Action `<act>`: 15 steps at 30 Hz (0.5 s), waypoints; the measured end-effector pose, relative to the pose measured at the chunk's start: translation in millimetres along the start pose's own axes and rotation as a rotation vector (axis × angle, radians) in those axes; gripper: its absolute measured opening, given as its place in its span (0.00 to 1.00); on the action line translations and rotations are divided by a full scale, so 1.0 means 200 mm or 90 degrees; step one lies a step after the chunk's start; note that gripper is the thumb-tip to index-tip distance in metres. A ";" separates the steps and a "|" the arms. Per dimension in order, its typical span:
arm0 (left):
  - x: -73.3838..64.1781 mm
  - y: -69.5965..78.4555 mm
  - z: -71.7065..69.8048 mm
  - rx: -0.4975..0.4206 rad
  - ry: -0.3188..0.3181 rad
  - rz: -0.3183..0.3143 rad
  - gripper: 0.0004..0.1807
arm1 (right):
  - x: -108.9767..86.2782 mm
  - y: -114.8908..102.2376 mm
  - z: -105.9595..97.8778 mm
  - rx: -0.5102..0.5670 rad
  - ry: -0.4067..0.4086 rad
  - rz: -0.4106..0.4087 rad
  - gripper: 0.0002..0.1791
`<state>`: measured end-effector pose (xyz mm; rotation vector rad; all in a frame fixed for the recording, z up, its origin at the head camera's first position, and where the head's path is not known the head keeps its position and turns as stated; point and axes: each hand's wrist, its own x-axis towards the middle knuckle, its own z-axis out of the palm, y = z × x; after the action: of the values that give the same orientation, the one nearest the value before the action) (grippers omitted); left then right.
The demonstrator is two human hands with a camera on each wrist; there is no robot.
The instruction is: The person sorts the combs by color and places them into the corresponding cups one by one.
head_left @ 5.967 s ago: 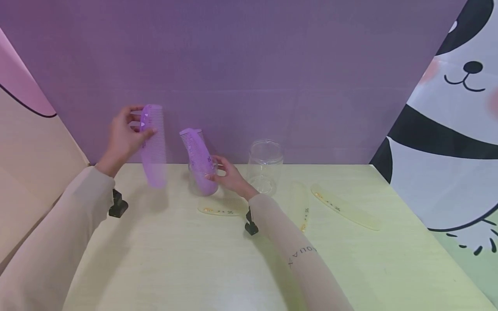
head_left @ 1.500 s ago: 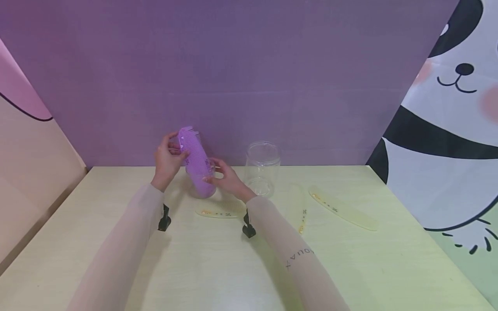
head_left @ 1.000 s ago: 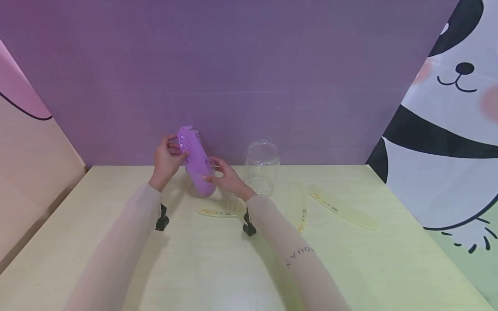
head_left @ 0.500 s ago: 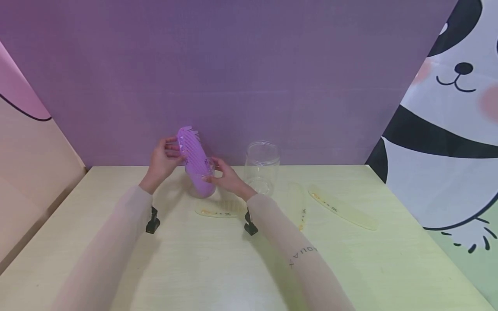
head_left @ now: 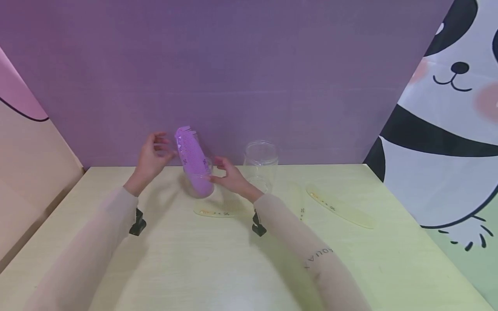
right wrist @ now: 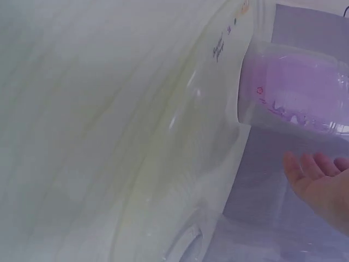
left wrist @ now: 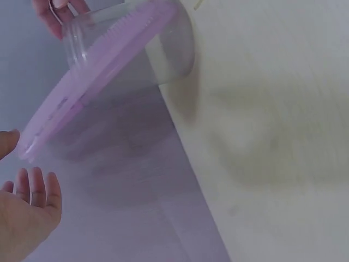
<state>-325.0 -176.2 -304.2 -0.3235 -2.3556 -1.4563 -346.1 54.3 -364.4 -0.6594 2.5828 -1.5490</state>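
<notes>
Purple sheet backdrop (head_left: 249, 65) behind; panda print (head_left: 447, 181) on right wall, cream-and-pink panel (head_left: 31, 185) on left. Desk (head_left: 202, 268): pale yellow-green, faint grain, soft arm shadows, back edge against the sheet. Near that edge, purple combs (head_left: 193, 155) (at least two, overlapping) stand tilted left in a clear jar (head_left: 210, 165). Second clear jar (head_left: 260, 151) upright, to its right. Three pale yellow combs (head_left: 338, 208) lie flat in front, one partly behind the right sleeve (head_left: 307, 246). Left hand (head_left: 151, 155): fingers parted, holding nothing, just beside comb tops. Right hand (head_left: 235, 179): fingers spread, gripping nothing, beside the comb jar; thumb contact cannot be told.
</notes>
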 end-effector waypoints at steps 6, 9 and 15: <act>-0.02 0.06 -0.02 0.008 -0.003 0.043 0.32 | -0.06 -0.01 -0.04 -0.010 -0.006 -0.026 0.37; -0.02 0.10 -0.01 0.012 -0.023 0.058 0.31 | -0.09 -0.01 -0.06 -0.010 -0.009 -0.036 0.36; -0.02 0.14 0.04 -0.009 -0.095 0.078 0.32 | -0.17 0.02 -0.10 -0.025 -0.036 -0.044 0.33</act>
<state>-312.2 -156.5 -287.4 -0.5871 -2.3943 -1.4363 -322.2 84.7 -362.9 -0.7923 2.5813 -1.4777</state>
